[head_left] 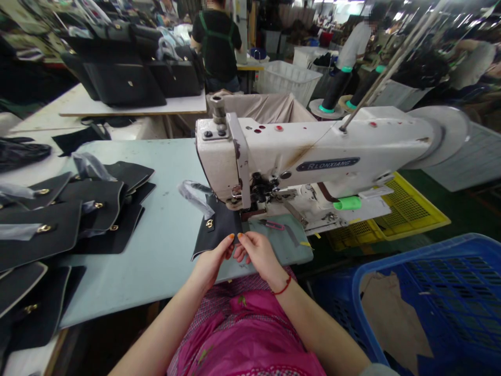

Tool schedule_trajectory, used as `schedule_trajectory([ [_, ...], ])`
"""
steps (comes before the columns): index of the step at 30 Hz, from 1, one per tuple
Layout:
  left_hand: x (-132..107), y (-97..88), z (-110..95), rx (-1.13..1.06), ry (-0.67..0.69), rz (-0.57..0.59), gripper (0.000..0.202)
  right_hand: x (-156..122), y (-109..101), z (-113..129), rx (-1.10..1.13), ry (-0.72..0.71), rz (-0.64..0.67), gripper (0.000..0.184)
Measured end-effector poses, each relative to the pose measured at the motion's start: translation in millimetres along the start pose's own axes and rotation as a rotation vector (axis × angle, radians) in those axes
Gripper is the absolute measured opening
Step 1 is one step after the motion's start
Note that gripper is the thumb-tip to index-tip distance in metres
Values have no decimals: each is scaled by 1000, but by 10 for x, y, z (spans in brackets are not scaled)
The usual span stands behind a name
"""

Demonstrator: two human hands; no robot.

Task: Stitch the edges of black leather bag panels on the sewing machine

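Positioning, seemingly: left hand (214, 260) apparently pinches the black bag panel (225, 224), right hand's (261, 255) grip unclear; stitching calls for steady guiding.

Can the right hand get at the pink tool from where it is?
Probably yes: the pink tool lies on the table just beyond the right hand, and only bare table shows between them.

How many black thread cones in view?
2. One black thread cone stands behind the sewing machine; the second cone is just right of it in the picture. Others could be hidden behind the machine.
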State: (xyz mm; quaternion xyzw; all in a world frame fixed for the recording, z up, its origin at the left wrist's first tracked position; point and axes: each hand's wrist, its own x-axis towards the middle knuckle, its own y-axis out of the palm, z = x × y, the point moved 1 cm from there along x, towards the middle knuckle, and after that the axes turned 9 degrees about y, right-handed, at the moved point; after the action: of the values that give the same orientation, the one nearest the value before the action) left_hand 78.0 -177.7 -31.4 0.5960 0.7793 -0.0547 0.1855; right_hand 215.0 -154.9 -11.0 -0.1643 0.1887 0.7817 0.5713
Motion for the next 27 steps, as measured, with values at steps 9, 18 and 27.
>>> schedule_trajectory([
  [9, -64, 44, -104, -136, -163, 80, 49, -66, -4, 29, 93, 10, -11, 34],
  [18, -91, 58, -46, -245, -183, 72, 41, -82, -46, 47, 25, -35, -26, 34],
  [27, 2, 56, -142, -182, -173, 63, 48, 25, -33, 93, -5, -65, -37, 33],
])
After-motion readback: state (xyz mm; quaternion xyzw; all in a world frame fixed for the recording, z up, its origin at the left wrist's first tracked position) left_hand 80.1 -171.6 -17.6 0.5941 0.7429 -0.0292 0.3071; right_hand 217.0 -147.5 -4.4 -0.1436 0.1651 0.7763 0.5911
